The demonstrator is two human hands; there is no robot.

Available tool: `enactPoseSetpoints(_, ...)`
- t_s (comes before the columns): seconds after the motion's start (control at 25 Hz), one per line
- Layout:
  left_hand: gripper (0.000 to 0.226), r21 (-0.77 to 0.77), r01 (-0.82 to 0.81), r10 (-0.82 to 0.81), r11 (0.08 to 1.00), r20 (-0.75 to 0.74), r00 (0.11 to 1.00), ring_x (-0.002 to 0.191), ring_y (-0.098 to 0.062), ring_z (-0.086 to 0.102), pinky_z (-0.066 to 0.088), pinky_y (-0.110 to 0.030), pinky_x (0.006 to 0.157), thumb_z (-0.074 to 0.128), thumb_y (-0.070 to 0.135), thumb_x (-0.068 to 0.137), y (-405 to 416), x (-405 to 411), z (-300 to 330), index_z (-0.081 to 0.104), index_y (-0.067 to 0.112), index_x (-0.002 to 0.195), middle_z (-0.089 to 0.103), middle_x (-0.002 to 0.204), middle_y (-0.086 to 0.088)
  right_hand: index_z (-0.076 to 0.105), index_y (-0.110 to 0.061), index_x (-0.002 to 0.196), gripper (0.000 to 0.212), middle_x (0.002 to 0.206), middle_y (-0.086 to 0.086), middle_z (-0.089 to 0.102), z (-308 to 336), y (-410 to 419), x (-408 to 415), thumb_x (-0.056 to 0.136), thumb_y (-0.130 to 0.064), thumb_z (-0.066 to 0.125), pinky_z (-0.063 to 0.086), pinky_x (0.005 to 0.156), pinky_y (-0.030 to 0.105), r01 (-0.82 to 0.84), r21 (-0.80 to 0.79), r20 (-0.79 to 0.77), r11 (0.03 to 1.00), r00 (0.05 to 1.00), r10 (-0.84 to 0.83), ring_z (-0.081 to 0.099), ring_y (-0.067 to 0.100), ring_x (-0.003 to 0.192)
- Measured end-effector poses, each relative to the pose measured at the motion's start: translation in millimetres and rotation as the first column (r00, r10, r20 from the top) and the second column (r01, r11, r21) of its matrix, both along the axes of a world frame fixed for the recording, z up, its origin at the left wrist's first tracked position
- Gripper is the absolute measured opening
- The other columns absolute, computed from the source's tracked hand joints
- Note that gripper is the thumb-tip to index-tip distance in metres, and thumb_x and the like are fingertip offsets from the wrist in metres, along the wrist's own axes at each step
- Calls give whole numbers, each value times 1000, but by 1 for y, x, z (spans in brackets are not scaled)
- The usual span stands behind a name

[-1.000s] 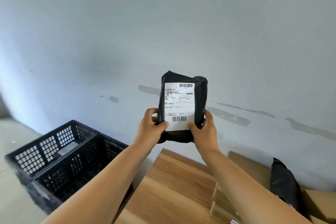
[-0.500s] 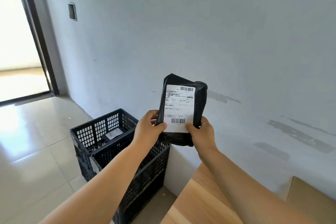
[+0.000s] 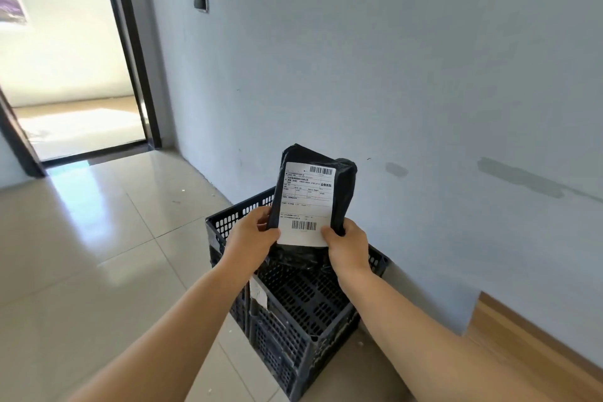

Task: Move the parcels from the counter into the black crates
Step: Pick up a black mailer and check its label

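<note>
I hold a black plastic parcel (image 3: 342, 186) with a white shipping label upright in front of me. My left hand (image 3: 251, 235) grips its lower left edge, thumb on the label. Gripping the lower right edge is my right hand (image 3: 347, 246). The parcel hangs above two black perforated crates on the floor by the wall. The near crate (image 3: 303, 320) shows an open slotted bottom. Behind it, the far crate (image 3: 228, 222) is mostly hidden by my hands and the parcel.
The wooden counter (image 3: 535, 346) shows at the lower right against the grey wall. Glossy tiled floor (image 3: 81, 254) spreads to the left. An open doorway (image 3: 75, 75) with a dark frame is at the far left.
My view has swung left, away from the counter. The crates now lie directly under the parcel, which both hands still hold and have lowered a little toward them.
</note>
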State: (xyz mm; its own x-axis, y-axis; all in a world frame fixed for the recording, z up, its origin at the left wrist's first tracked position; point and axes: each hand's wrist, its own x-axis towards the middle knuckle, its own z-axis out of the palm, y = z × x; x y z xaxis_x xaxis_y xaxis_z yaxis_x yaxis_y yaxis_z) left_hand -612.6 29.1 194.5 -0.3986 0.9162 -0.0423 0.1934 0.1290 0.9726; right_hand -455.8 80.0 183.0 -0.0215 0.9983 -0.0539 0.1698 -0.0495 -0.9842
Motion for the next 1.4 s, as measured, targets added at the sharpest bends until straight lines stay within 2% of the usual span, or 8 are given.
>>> enactPoseSetpoints(0.12, 31, -32, -35, 36, 999, 24, 999, 86, -10, 63, 56, -33, 78, 57, 8, 90, 2, -47, -10, 59, 38, 99, 64, 97, 13, 64, -18, 109, 20, 100, -6, 66, -12, 9, -49, 92, -10, 56, 50, 82, 27, -36, -21, 16, 999, 999, 36, 63, 12, 92)
enactPoseSetpoints(0.28, 28, -58, -98, 100, 994, 29, 995, 94, -16, 65, 55, -43, 87, 57, 15, 89, 13, -94, -25, 60, 42, 96, 66, 98, 9, 65, -25, 100, 19, 98, -11, 67, -31, 32, -100, 91, -12, 56, 53, 88, 35, -88, -44, 59, 995, 994, 90, 63, 11, 93)
enactPoseSetpoints(0.76, 27, -141, -196, 181, 970, -113, 977, 88, -14, 65, 55, -41, 83, 59, 13, 84, 159, -228, -44, 63, 38, 95, 67, 94, 9, 64, -24, 96, 21, 93, -10, 67, -64, 188, -244, 91, -7, 53, 52, 77, 29, -187, -136, -17, 973, 982, 187, 62, 10, 84)
enactPoseSetpoints(0.84, 27, -170, -190, 169, 967, -128, 977, 87, -14, 65, 55, -40, 83, 59, 13, 84, 193, -244, -44, 62, 38, 93, 67, 94, 8, 62, -24, 88, 22, 88, -10, 65, -63, 219, -260, 90, -5, 51, 52, 80, 35, -172, -151, 11, 973, 984, 176, 60, 11, 80)
enactPoseSetpoints(0.92, 26, -193, -172, 146, 966, -142, 979, 88, -14, 65, 55, -41, 83, 59, 13, 84, 231, -260, -46, 62, 37, 94, 67, 93, 9, 61, -24, 84, 23, 86, -9, 65, -67, 254, -275, 89, -4, 51, 51, 85, 40, -159, -167, 41, 973, 985, 168, 60, 14, 81)
enactPoseSetpoints(1.2, 32, -304, -35, -9, 952, -141, 990, 86, -13, 66, 56, -39, 82, 58, 3, 82, 328, -288, -76, 64, 31, 97, 69, 95, 7, 61, -23, 91, 19, 88, -12, 63, -100, 327, -293, 89, -7, 52, 48, 70, 24, -62, -298, 108, 953, 989, 98, 59, 7, 79)
enactPoseSetpoints(1.28, 35, -345, 43, -99, 938, -147, 984, 84, -13, 66, 57, -39, 80, 58, 1, 81, 357, -290, -92, 65, 29, 100, 69, 95, 7, 62, -17, 92, 15, 91, -5, 65, -115, 346, -291, 89, -6, 52, 49, 71, 28, 12, -361, 150, 932, 988, 45, 61, 13, 80)
enactPoseSetpoints(1.4, 37, -422, 181, -270, 888, -162, 949, 75, -7, 63, 54, -25, 62, 57, 2, 83, 402, -292, -114, 63, 29, 108, 63, 88, 15, 62, -9, 95, 14, 92, 6, 66, -138, 371, -286, 88, -4, 51, 48, 71, 33, 128, -449, 198, 884, 979, -41, 61, 22, 79)
